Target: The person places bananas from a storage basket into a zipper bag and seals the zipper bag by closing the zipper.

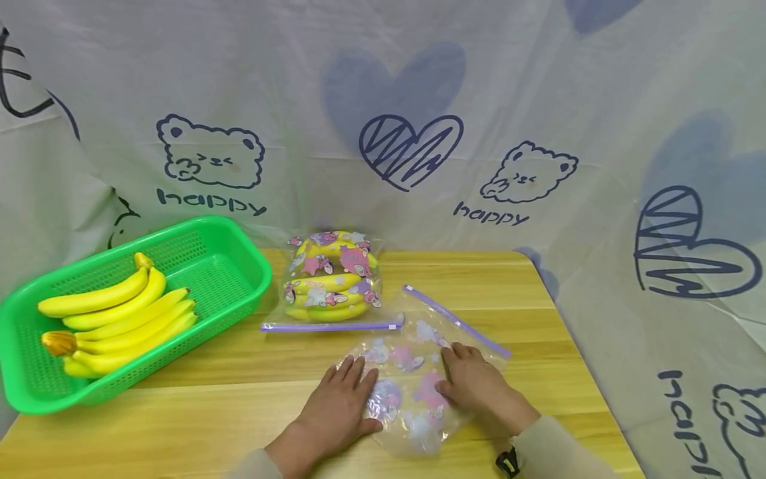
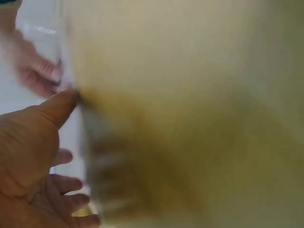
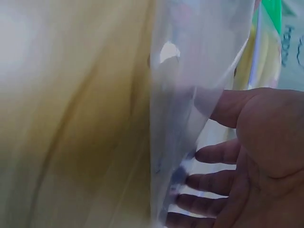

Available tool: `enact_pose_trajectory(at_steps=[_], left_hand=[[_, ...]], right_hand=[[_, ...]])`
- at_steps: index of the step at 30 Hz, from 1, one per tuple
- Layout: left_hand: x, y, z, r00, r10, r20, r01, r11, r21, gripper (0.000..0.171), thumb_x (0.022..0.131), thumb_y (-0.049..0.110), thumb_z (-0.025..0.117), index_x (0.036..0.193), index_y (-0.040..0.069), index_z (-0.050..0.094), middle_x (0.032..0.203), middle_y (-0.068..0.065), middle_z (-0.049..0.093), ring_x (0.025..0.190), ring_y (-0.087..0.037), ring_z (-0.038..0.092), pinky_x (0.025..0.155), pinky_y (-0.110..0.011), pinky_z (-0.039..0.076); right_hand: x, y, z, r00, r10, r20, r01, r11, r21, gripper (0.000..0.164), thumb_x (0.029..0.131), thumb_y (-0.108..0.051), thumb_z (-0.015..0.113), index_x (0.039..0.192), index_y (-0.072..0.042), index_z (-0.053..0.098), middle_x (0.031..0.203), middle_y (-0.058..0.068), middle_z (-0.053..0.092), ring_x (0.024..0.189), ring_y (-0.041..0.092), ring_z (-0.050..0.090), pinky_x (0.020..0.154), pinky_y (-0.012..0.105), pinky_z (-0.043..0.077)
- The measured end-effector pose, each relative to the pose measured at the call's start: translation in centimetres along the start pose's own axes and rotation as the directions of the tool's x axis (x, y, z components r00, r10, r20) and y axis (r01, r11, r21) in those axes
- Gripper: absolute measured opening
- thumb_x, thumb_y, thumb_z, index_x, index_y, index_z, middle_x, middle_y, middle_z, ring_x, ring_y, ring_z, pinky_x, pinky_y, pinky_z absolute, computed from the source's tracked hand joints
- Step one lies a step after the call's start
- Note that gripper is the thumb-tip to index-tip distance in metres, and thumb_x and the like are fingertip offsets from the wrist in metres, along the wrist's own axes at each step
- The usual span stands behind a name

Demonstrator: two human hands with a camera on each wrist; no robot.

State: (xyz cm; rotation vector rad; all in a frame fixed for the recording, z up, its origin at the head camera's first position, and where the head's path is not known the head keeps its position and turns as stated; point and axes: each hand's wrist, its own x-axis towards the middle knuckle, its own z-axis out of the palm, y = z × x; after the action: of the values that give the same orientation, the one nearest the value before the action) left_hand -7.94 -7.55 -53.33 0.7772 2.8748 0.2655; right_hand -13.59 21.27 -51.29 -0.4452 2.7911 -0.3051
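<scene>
A clear zip bag printed with pink and lilac figures lies flat on the wooden table, its purple zip strip slanting at the far right. My left hand rests on the bag's left side with spread fingers. On the right side, my right hand touches the plastic, fingers extended and thumb apart from them. In the right wrist view, the sheet of plastic stands up a little beside the thumb and fingertips. Beyond the hands, a second zip bag holds yellow bananas.
A green plastic basket stands at the left, with banana bunches inside. The wooden table ends at a rounded far-right corner. A pale printed cloth hangs behind it and along the right.
</scene>
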Motion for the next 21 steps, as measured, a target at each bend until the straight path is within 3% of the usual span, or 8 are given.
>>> enact_pose_trajectory(at_steps=[4,8,13,15,17,19,21], left_hand=[[-0.8,-1.6,-1.1,0.999,-0.021,0.035,0.022,0.999,-0.031,0.087,0.091,0.06,0.072,0.156,0.008,0.048,0.164,-0.025,0.04,0.153,-0.046,0.037,0.121,-0.063,0.035],[-1.8,-3.2,-2.8,0.993,-0.066,0.096,0.072,0.995,-0.062,0.083,0.085,0.045,0.084,0.153,0.007,0.053,0.162,-0.025,0.042,0.152,-0.047,0.037,0.12,-0.065,0.035],[-2.6,-4.0,-4.0,0.993,-0.082,0.09,0.087,0.995,-0.047,0.06,0.09,0.016,0.079,0.144,0.003,0.058,0.154,-0.028,0.051,0.144,-0.052,0.046,0.115,-0.065,0.041],[-2.7,-3.6,-3.8,0.994,-0.071,0.078,0.075,0.996,-0.049,0.06,0.093,0.021,0.076,0.145,0.001,0.057,0.153,-0.029,0.051,0.143,-0.054,0.046,0.114,-0.067,0.041],[-2.9,-3.0,-3.4,0.995,-0.067,0.078,0.071,0.996,-0.059,0.075,0.092,0.04,0.079,0.15,0.001,0.052,0.157,-0.029,0.047,0.145,-0.057,0.042,0.113,-0.071,0.039],[-3.2,-2.3,-2.9,0.993,-0.071,0.097,0.077,0.996,-0.052,0.101,0.082,0.062,0.08,0.156,0.003,0.045,0.162,-0.028,0.041,0.148,-0.059,0.036,0.112,-0.076,0.036],[-3.5,-1.9,-2.5,0.988,-0.091,0.124,0.097,0.994,-0.043,0.12,0.069,0.073,0.08,0.161,0.006,0.04,0.166,-0.026,0.035,0.15,-0.061,0.029,0.11,-0.081,0.032]], right_hand=[[-0.8,-1.6,0.3,0.998,-0.057,0.009,0.058,0.993,-0.104,0.068,0.096,-0.04,0.077,0.145,0.002,0.056,0.14,0.025,0.059,0.126,0.048,0.055,0.098,0.057,0.055],[-1.8,-3.6,0.6,0.985,-0.17,0.005,0.166,0.958,-0.234,0.061,0.09,-0.043,0.082,0.132,-0.003,0.064,0.115,0.017,0.067,0.103,0.037,0.061,0.081,0.047,0.06],[-3.1,-6.2,1.4,0.969,-0.246,-0.012,0.227,0.909,-0.35,0.054,0.088,-0.045,0.081,0.121,-0.007,0.064,0.118,0.021,0.071,0.101,0.036,0.066,0.081,0.046,0.061],[-3.4,-7.1,1.8,0.968,-0.252,0.0,0.233,0.894,-0.383,0.056,0.089,-0.047,0.079,0.125,-0.007,0.065,0.124,0.022,0.071,0.105,0.037,0.067,0.082,0.045,0.063],[-3.6,-8.1,2.0,0.969,-0.244,0.031,0.235,0.882,-0.409,0.062,0.091,-0.052,0.077,0.133,-0.009,0.064,0.13,0.022,0.07,0.111,0.038,0.067,0.085,0.044,0.063],[-3.8,-9.0,2.2,0.967,-0.248,0.064,0.252,0.872,-0.421,0.066,0.091,-0.055,0.075,0.138,-0.011,0.063,0.135,0.021,0.068,0.117,0.038,0.067,0.09,0.043,0.062],[-4.0,-9.6,2.3,0.96,-0.264,0.089,0.277,0.867,-0.415,0.066,0.09,-0.058,0.074,0.137,-0.013,0.063,0.136,0.02,0.068,0.118,0.037,0.067,0.093,0.043,0.061]])
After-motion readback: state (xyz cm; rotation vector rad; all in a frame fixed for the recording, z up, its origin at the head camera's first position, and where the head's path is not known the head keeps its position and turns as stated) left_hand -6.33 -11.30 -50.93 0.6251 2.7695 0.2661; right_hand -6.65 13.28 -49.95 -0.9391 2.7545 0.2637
